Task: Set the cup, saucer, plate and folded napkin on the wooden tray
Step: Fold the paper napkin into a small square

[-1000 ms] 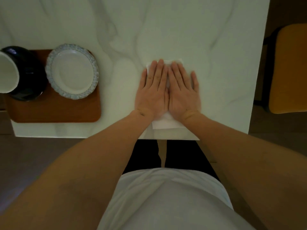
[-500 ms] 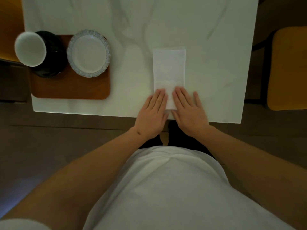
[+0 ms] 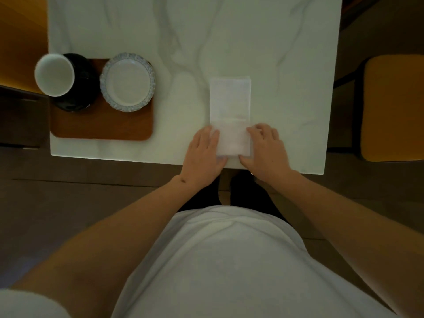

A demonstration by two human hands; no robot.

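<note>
A white napkin (image 3: 230,99) lies folded into a long strip on the marble table (image 3: 286,53), its near end close to the table's front edge. My left hand (image 3: 203,154) pinches the near left corner and my right hand (image 3: 267,150) pinches the near right corner, fingers curled; the near end looks turned up over the strip. At the left the wooden tray (image 3: 101,129) carries a white cup (image 3: 54,74) on a dark saucer (image 3: 79,95) and a pale plate (image 3: 128,81) with a blue patterned rim.
A yellow chair seat (image 3: 394,106) stands beyond the table's right edge, and another yellow surface (image 3: 20,42) shows at the far left. The tray's near half is bare wood. My body and dark floor fill the lower view.
My hands slid from pressing flat on the napkin down to its near end, then parted to its two near corners and took hold. The view pulled back from the table.
</note>
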